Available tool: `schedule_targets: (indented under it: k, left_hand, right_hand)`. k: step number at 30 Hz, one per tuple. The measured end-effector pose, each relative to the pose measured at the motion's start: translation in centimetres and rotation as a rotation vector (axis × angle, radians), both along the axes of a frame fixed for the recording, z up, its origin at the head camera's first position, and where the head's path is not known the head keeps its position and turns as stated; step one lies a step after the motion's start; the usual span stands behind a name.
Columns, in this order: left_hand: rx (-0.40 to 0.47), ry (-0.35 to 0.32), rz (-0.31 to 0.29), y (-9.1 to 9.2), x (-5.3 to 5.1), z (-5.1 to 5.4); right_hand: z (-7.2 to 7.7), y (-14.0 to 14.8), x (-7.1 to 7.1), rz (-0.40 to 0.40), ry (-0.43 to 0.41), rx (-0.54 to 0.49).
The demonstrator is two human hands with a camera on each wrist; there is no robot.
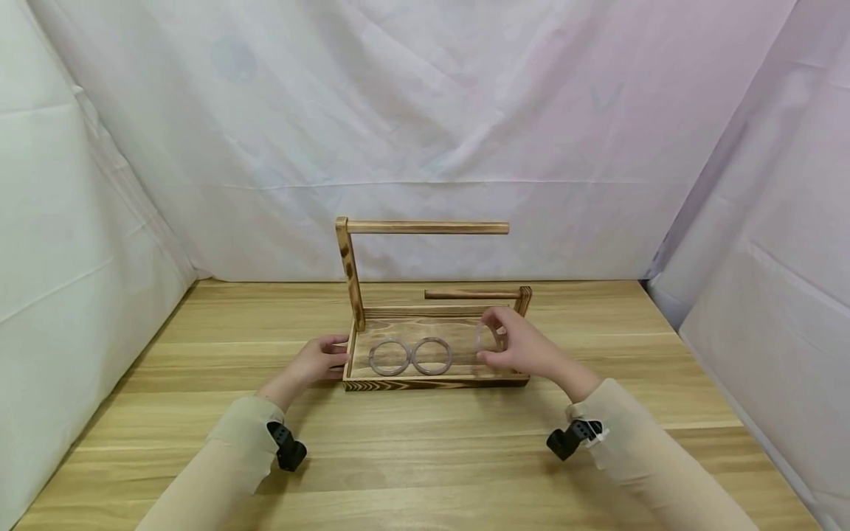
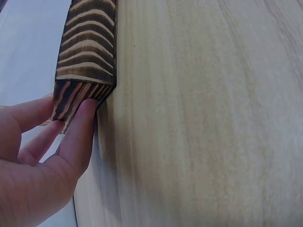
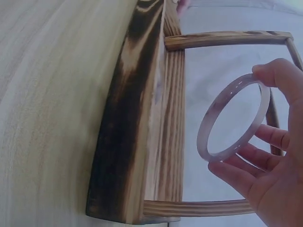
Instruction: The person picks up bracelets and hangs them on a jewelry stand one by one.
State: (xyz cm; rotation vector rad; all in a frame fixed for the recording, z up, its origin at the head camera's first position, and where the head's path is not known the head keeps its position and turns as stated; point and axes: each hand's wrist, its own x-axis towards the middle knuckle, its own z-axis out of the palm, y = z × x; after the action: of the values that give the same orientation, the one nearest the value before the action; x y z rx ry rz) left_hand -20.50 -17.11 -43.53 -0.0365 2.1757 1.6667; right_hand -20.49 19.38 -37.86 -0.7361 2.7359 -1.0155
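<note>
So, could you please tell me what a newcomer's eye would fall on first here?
Most likely the wooden stand on the table, with its tall post at the left and short post at the right. Next, two rings lying side by side in its tray. The right hand pinches a third ring at the tray's right end, while the left hand touches the left end.

Milky lilac-grey on the bangle [image 3: 204,136] in the pinch of the right hand [image 3: 281,172]; mauve-grey on two bangles [image 1: 415,358] left of it. Dark brown, wavily striped with tan, on the tray [image 2: 87,45] front beside the left hand [image 2: 45,175].
</note>
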Motion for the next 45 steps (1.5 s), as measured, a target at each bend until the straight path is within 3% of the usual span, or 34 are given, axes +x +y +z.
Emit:
schedule_targets:
  k: [5, 13, 26, 45]
  left_hand:
    - [-0.004, -0.004, -0.001, 0.0, 0.0, 0.0]
    - [-0.008, -0.003, -0.005, 0.0, 0.0, 0.0]
    - [-0.013, -0.001, -0.009, 0.0, 0.1, 0.2]
    - [-0.026, 0.013, -0.015, 0.0, 0.1, 0.1]
  right_hand:
    - [0.3, 0.3, 0.0, 0.023, -0.051, -0.061]
    - [1.0, 0.7, 0.1, 0.079, -0.063, -0.187]
    - [3.3, 1.2, 0.4, 0.075, -0.108, -0.326]
    - [5.4, 2.3, -0.4, 0.118, -0.068, -0.510]
